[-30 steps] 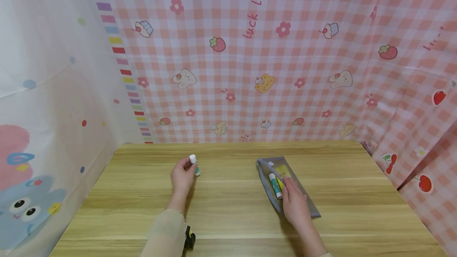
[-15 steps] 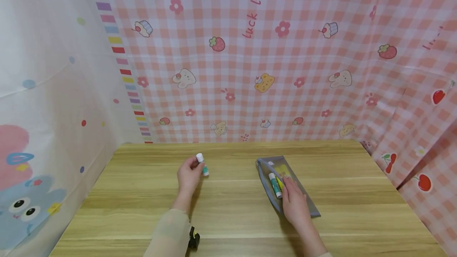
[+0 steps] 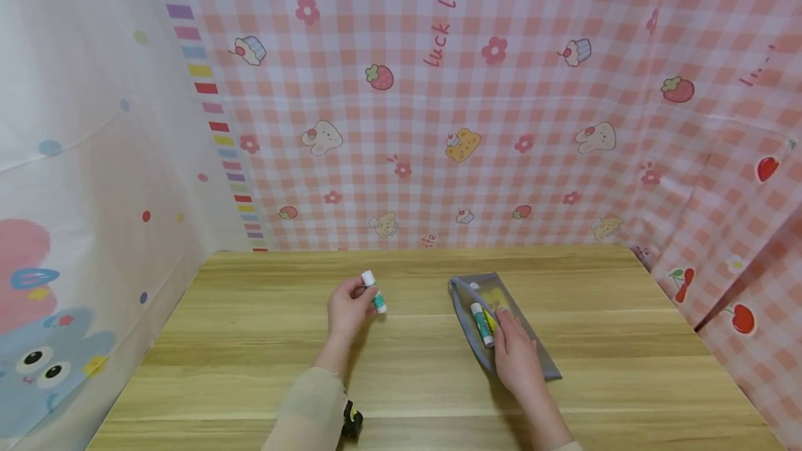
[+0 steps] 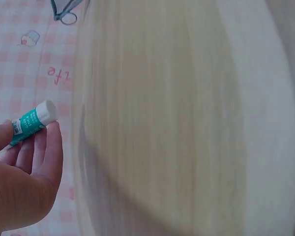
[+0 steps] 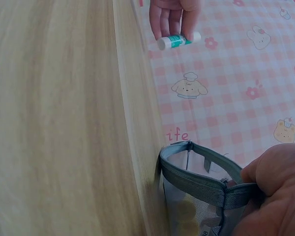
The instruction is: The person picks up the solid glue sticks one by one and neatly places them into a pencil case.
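Observation:
My left hand (image 3: pixel 347 313) pinches a glue stick (image 3: pixel 377 299) between thumb and fingers above the left-centre of the table. It has a white cap and a green label, and the lettering on the glue stick (image 4: pixel 30 122) shows in the left wrist view. To the right lies a grey mesh zip pouch (image 3: pixel 546 360) with its mouth spread apart. My right hand (image 3: pixel 519 357) grips the pouch's rim, thumb at the edge in the right wrist view. Inside the pouch are a second glue stick (image 3: pixel 482 326) and something yellow (image 3: pixel 491 320), partly hidden by the hand.
A wooden table (image 3: pixel 250 339) spreads beneath both hands. Pink checked cloth (image 3: pixel 401 124) hangs behind it and on the right, with a white printed cloth (image 3: pixel 113 179) on the left. A small black device (image 3: pixel 352 422) shows beside the left sleeve.
My left hand has moved to the right with the glue stick, closer to the pouch. The right hand and the pouch stay in place.

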A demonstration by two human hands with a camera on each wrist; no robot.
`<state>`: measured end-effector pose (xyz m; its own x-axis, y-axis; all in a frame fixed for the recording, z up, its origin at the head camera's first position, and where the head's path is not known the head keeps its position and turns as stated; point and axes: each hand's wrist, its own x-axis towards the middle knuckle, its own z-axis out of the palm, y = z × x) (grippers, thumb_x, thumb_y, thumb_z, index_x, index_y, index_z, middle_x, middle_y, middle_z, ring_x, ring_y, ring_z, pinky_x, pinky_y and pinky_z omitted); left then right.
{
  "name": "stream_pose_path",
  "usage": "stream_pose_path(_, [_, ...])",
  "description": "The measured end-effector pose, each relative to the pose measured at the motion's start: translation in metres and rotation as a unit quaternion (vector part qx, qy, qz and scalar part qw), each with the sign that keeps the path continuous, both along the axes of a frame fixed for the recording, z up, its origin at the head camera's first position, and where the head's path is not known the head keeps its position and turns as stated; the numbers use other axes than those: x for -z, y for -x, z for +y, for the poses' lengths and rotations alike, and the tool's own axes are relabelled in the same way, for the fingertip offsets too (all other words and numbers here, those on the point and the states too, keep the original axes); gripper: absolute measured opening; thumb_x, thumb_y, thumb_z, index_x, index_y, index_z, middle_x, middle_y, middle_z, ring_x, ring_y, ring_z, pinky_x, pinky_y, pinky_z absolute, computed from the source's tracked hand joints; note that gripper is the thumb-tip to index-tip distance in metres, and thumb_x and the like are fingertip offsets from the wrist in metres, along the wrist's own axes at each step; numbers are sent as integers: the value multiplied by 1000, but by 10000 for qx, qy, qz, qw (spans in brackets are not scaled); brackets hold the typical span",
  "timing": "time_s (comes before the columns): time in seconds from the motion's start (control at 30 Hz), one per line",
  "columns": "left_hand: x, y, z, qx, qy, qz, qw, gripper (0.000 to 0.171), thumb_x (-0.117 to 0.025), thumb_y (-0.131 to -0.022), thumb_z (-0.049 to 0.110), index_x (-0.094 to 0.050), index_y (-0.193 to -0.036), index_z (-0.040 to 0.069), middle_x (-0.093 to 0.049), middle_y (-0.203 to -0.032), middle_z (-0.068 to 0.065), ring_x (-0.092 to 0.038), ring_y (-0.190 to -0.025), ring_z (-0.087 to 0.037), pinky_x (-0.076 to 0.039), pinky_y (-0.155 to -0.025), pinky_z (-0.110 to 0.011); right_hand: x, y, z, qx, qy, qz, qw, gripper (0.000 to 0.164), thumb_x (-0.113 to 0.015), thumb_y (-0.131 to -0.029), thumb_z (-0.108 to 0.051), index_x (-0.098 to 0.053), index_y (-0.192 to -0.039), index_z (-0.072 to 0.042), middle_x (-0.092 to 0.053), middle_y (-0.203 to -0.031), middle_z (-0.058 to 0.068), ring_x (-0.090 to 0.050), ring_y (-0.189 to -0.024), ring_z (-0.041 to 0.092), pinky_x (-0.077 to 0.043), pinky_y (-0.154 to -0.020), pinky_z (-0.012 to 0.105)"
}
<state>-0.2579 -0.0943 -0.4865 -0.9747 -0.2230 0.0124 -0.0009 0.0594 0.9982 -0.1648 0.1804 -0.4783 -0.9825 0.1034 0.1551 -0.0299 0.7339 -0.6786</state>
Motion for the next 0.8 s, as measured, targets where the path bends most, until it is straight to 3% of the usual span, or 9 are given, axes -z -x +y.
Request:
stream_pose_path(0.37, [-3,-5,24,270,-334,-230,9988,27,-70,-90,1,-64,-114,-10,-67,-97,-18,-66,-70,-17,-62,-66,-39,1,1,1,-15,-29,30,10000,40,-41,-105,-7,-46,-140,10,-40,-145,32,-33,-136,51,-19,-103,78])
stream_pose_path(0.8, [-2,-12,51,505,-568,-256,9968,29,-70,-89,-1,-63,-114,-12,-67,-94,-17,-66,-69,-17,-62,-63,-39,1,0,0,-6,-17,-7,10000,40,-40,-105,-8,-45,-140,10,-39,-146,33,-33,-136,51,-19,-104,78])
